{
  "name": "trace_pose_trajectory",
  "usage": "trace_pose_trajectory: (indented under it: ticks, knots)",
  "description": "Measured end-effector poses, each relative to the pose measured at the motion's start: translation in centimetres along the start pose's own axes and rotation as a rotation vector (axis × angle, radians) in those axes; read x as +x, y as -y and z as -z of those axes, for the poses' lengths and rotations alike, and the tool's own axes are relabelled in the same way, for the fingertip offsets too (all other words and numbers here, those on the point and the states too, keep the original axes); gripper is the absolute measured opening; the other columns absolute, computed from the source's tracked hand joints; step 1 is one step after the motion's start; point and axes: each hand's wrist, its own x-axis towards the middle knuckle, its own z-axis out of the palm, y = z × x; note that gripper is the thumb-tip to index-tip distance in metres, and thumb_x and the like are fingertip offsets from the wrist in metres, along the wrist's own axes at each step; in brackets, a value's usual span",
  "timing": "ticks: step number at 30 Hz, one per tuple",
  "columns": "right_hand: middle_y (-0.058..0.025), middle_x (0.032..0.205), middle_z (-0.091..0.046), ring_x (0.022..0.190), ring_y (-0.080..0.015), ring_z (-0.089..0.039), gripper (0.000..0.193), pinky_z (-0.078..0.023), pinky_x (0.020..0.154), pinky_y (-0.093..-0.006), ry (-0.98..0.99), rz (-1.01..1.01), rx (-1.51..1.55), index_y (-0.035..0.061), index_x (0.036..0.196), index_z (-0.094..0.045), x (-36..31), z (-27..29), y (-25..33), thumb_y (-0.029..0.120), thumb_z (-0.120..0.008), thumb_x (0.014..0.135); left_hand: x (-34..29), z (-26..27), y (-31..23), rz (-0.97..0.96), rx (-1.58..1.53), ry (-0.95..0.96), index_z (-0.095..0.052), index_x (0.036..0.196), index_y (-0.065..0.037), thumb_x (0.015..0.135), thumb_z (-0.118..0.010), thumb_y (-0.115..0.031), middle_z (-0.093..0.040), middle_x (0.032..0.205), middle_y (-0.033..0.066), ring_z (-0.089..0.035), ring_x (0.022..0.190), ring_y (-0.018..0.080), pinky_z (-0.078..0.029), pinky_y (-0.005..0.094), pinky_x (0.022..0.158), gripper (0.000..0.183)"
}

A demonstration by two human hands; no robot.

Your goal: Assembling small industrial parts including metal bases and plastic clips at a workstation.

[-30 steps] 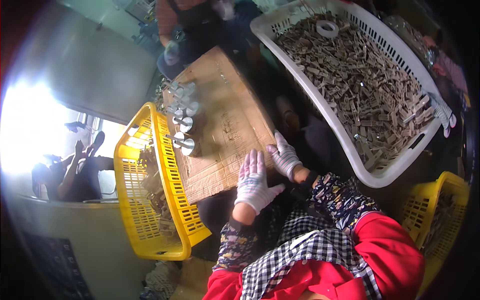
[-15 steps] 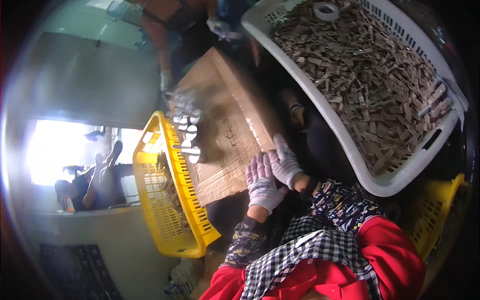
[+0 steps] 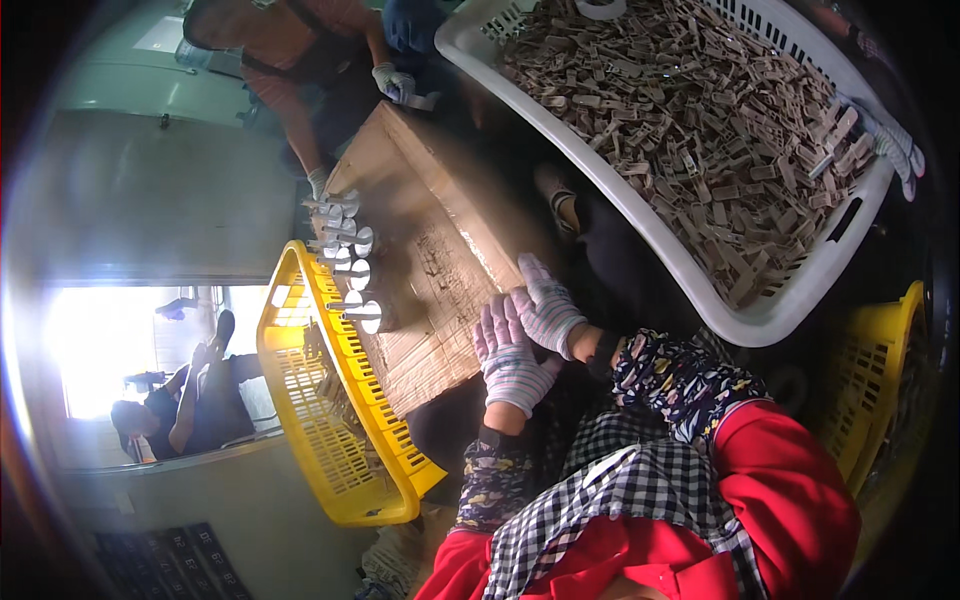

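A sheet of brown cardboard (image 3: 440, 350) lies in front of me, its near end under my fingers. My left hand (image 3: 510, 365), in a striped knit glove, rests flat there with its fingers stretched out and nothing held. Just to its right and a little farther, my right hand (image 3: 550, 312), gloved alike, also lies extended at the cardboard's edge, empty. Several shiny metal pieces (image 3: 365, 316) with round flat heads and thin stems stand in a cluster along the cardboard's left side.
A yellow basket (image 3: 410, 478) stands left of the cardboard. At the right, a large white basket (image 3: 690, 285) holds many small brown clip-like pieces (image 3: 700, 140), with a co-worker's gloved hand (image 3: 895, 155) at its rim. Another co-worker (image 3: 330, 50) is at the far end. A second yellow basket (image 3: 860, 390) stands lower right.
The whole view has shifted, showing more of the far co-worker. My hands keep the same flat pose on the cardboard, and the metal pieces stay along its left side.
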Motion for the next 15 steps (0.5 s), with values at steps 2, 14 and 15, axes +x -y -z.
trace_pose_trajectory:
  ticks: [2, 14, 15]
  knots:
    - [-0.0271, 0.134, -0.034, 0.125, -0.0385, -0.034, 0.053, -0.028, 0.105, -0.0388, 0.022, 0.026, -0.001, -0.0043, 0.132, -0.031, -0.1, -0.7, -0.5, 0.022, -0.043, 0.088, -0.2, 0.4, 0.5, -0.001, -0.019, -0.027, -0.017, 0.14, -0.005, 0.058, -0.071, -0.046, -0.019, 0.145, 0.0167, -0.011, 0.136, 0.0336, -0.009, 0.0449, 0.111, 0.107]
    - [-0.0231, 0.143, -0.019, 0.132, -0.0355, -0.023, 0.08, -0.022, 0.108, -0.0383, 0.155, 0.445, -0.391, 0.0003, 0.14, -0.013, 2.8, 1.7, 4.8, 0.027, -0.059, 0.081, -1.9, 3.8, 23.6, 0.551, -1.244, -0.748, -0.008, 0.14, 0.003, 0.063, -0.083, -0.027, -0.017, 0.145, 0.0221, -0.019, 0.134, 0.0269, -0.021, 0.0314, 0.108, 0.112]
    - [-0.0234, 0.142, -0.02, 0.132, -0.0359, -0.023, 0.081, -0.023, 0.108, -0.0384, 0.194, 0.432, -0.359, 0.0012, 0.14, -0.012, 4.4, 2.0, 7.2, 0.027, -0.06, 0.081, -0.9, 3.9, 24.2, 0.501, -1.124, -0.718, -0.007, 0.14, 0.003, 0.062, -0.083, -0.028, -0.019, 0.144, 0.0223, -0.02, 0.134, 0.0279, -0.022, 0.0314, 0.108, 0.113]
